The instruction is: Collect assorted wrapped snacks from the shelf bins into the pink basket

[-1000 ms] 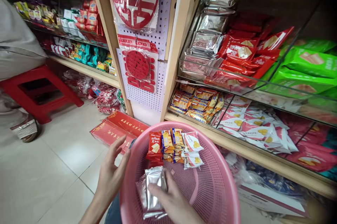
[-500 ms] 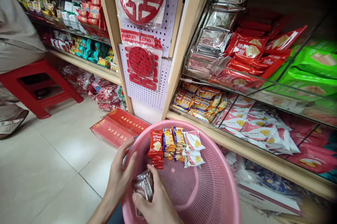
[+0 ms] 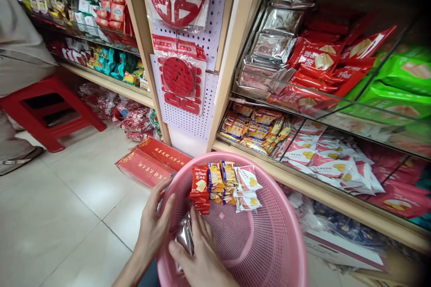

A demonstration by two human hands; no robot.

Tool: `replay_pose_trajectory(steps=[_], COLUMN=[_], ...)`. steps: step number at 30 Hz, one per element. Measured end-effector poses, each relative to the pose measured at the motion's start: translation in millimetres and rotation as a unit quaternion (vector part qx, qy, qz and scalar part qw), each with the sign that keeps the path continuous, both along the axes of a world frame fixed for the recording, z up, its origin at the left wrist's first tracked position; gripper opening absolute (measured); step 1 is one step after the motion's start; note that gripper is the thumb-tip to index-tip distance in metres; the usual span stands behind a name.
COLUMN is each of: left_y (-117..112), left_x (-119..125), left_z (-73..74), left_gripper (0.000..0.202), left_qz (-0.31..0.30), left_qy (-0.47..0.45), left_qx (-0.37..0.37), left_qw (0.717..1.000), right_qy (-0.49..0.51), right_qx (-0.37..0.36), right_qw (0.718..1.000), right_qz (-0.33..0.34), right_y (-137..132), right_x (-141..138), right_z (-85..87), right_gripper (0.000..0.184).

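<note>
Together inside pink basket point(image 3: 298, 233), red, orange and white packets point(image 3: 229, 174), silver packets point(image 3: 185, 236)

Inside my round pink plastic basket point(image 3: 274, 233), along its far edge, left to right, are red rectangular packets point(image 3: 200, 181), yellow-and-blue rectangular packets point(image 3: 214, 177) and white-and-pink wrapped packets point(image 3: 247, 178). Nearer me, by the left edge, silver foil packets point(image 3: 185, 236) lie in my right grip point(image 3: 204, 253); my left grip point(image 3: 154, 224) is at that edge.
</note>
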State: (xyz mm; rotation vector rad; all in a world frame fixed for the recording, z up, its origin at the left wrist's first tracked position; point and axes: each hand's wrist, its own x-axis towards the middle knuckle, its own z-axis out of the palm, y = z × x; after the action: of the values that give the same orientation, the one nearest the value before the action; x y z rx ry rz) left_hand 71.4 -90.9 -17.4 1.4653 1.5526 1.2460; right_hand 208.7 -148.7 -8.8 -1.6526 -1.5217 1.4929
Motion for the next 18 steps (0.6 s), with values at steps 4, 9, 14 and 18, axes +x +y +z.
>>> replay_pose_trajectory(steps=[4, 9, 14, 18], left_y=[-2.0, -5.6, -9.2, -10.2], left_x=[-2.3, -3.5, 1.8, 3.6], left_z=[-0.3, 4.0, 9.9, 8.2], left_gripper=[0.038, 0.042, 0.044, 0.046], left_qz=[0.001, -0.001, 0.016, 0.019], left_qy=[-0.011, -0.054, -0.066, -0.070], left_qx=[-0.002, -0.035, -0.071, -0.078], left_qw=[1.000, 0.998, 0.995, 0.994], right_qy=[0.030, 0.065, 0.071, 0.047], right_qx=[0.008, 0.019, -0.020, -0.020], right_qw=[0.999, 0.988, 0.988, 0.993], right_qz=[-0.040, -0.136, -0.132, -0.106], right_y=[-5.1, -17.0, -27.4, -30.8], right_x=[2.1, 5.5, 3.5, 2.0], right_z=[-6.4, -21.6, -36.4, -42.0], right_gripper=[0.084, 0.083, 0.086, 0.087])
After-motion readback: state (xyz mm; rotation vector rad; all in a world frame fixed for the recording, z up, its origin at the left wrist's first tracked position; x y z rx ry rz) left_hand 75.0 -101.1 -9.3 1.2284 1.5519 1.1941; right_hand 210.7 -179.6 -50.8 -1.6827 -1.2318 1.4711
